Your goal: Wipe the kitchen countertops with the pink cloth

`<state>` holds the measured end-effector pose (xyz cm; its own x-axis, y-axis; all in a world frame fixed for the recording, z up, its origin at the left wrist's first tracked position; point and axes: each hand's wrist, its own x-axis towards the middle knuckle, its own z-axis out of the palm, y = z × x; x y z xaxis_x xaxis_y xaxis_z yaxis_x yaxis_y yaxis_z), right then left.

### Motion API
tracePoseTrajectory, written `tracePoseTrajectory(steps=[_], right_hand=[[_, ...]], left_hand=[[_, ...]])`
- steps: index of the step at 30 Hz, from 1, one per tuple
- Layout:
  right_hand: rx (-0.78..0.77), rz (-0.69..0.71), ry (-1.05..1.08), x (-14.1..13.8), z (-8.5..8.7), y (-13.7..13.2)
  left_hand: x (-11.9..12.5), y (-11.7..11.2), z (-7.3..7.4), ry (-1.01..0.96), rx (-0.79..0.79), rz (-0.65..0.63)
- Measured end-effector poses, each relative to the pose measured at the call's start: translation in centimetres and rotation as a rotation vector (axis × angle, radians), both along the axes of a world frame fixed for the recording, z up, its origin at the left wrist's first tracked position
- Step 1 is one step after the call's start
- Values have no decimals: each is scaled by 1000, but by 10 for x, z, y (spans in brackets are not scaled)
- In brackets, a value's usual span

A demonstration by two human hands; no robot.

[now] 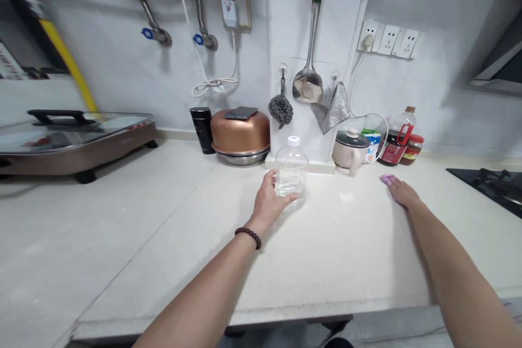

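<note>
My left hand (269, 202) wraps around the lower part of a clear plastic bottle (291, 169) with a white cap, which stands upright on the white countertop (171, 228). A dark bead bracelet sits on that wrist. My right hand (402, 191) lies flat, fingers pressed on a pink cloth (386, 179) on the counter further right. Most of the cloth is hidden under the fingers.
Against the wall stand a copper-coloured pot (240, 131) with a phone on top, a black cup (202, 129), a small cooker (349, 150), and sauce bottles (398, 138). An electric griddle (73, 141) sits at left, a gas hob (495, 185) at right. A ladle and scourer hang above.
</note>
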<state>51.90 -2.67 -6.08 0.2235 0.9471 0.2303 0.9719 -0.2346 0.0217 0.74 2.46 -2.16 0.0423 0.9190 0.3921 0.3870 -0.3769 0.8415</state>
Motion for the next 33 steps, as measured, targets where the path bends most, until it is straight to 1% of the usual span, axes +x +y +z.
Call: tracePoseTrajectory(steps=[3,7,11,14,17,19,21,23,24,25,26,27,29,33], right_hand=[[5,-100,4,22,0,-38],[3,-176,-1,35,-6,-78],[-20,-170,-10,33,-13,-104],[-38,-121,-5,21,-16,-119],[-45,-73,22,-11,-17,-128],[-48,-15,53,-46,-19,-131],[-52,81,93,-88,-21,-133],[-48,199,136,-127,-23,-138],[-37,256,155,-143,-24,-142],[-27,304,172,-153,-24,-146],[-19,337,186,-157,-24,-151],[-17,347,196,-155,-23,-157],[-36,295,202,-132,-21,-171],[-85,79,124,-52,-19,-199]], left_hand=[[-1,1,0,35,22,20],[0,1,-1,47,45,27],[3,-1,-3,30,26,17],[7,-2,-4,5,0,-21],[12,-3,-5,-60,-36,-115],[16,-4,-5,-96,-41,-193],[17,-6,-3,-92,-28,-223],[15,-7,-1,-58,-4,-187],[12,-7,0,-39,6,-153],[10,-7,2,-25,12,-119],[6,-6,3,-17,15,-86],[3,-6,5,-13,14,-54],[-2,-5,7,-10,9,-5],[-5,-6,9,-11,-9,16]])
